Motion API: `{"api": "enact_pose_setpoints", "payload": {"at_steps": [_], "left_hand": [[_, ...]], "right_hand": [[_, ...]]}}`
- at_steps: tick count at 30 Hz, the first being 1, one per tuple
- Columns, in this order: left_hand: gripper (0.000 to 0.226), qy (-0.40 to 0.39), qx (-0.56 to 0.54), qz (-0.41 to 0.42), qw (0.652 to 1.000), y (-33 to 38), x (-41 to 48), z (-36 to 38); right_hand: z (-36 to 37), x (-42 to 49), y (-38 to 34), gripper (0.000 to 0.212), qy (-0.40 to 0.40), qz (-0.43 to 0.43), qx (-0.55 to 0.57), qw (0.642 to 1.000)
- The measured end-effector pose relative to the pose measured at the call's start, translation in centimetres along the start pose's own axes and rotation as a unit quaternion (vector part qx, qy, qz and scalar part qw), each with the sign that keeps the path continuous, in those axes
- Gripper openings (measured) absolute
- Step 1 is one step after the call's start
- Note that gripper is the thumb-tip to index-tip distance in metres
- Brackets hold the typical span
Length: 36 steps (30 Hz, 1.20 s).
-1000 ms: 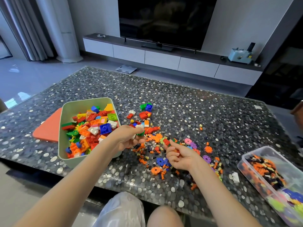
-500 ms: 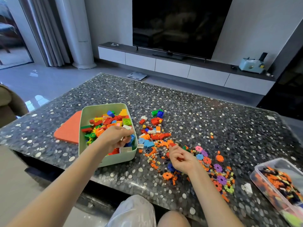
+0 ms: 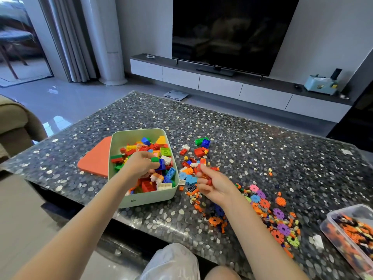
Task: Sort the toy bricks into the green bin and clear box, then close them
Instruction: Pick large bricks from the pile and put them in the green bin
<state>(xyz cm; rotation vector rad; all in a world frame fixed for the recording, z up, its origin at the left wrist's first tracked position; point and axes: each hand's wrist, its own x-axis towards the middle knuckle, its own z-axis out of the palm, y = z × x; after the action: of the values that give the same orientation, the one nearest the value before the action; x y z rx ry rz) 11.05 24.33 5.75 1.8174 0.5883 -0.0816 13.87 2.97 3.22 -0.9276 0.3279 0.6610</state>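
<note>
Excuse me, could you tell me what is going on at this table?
A person is sorting toy bricks. The left hand holds a green brick over the open green bin, whose orange lid lies beside it. The right hand grips red bricks above the loose pile. The clear box is open too.

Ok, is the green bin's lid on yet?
Not yet: open. The green bin is uncovered, bricks showing inside, and the orange lid lies flat on the table beside its left wall.
</note>
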Motion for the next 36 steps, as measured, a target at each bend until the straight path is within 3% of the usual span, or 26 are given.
{"api": "enact_pose_setpoints", "payload": {"at_steps": [4,6,9,12,14,18,20,22,25,28,31,33,36], "left_hand": [[0.033,0.046,0.099,0.027,0.994,0.1,0.7,-1.3],[0.038,0.065,0.116,0.038,0.990,0.4,1.2,-1.6],[0.045,0.095,0.107,0.053,0.988,0.9,1.5,-1.9],[0.056,0.098,0.078,0.073,0.989,1.0,1.6,-1.9],[0.062,0.101,0.067,0.090,0.989,1.1,1.3,-1.5],[0.065,0.122,0.088,0.157,0.976,1.5,0.1,0.0],[0.062,0.119,0.117,0.199,0.966,1.5,-0.3,1.2],[0.058,0.105,0.137,0.232,0.957,1.6,-0.9,3.0],[0.048,0.051,0.168,0.280,0.944,1.3,-2.2,6.7],[0.035,-0.032,0.276,0.294,0.915,0.1,-2.9,10.4],[0.029,-0.088,0.351,0.275,0.891,-1.6,-3.0,13.0],[0.026,-0.106,0.368,0.265,0.885,-2.5,-2.9,14.5],[0.033,-0.117,0.388,0.261,0.876,-3.3,-2.5,16.9]], "right_hand": [[6.0,1.0,0.6,0.005,-0.014,-0.083,-0.287,0.954],[8.2,1.7,1.0,0.014,-0.007,-0.111,-0.366,0.924],[10.0,2.7,1.2,0.042,-0.022,-0.112,-0.335,0.935],[10.3,2.4,0.9,0.032,-0.046,-0.078,-0.236,0.967],[9.6,2.0,0.7,0.044,-0.033,-0.080,-0.209,0.974],[6.1,0.8,0.1,0.037,0.013,-0.132,-0.171,0.976],[2.8,-0.1,-0.7,0.032,0.050,-0.169,-0.211,0.961],[-1.2,-1.2,-1.6,0.028,0.120,-0.206,-0.313,0.919],[-6.8,-2.4,-2.4,0.024,0.199,-0.229,-0.532,0.790],[-10.1,-3.0,-1.4,0.030,0.170,-0.202,-0.678,0.686],[-11.8,-3.0,0.8,0.041,0.142,-0.220,-0.807,0.529],[-12.8,-3.5,1.9,0.043,0.137,-0.235,-0.828,0.491],[-14.6,-4.6,2.5,0.041,0.129,-0.258,-0.818,0.498]]}}
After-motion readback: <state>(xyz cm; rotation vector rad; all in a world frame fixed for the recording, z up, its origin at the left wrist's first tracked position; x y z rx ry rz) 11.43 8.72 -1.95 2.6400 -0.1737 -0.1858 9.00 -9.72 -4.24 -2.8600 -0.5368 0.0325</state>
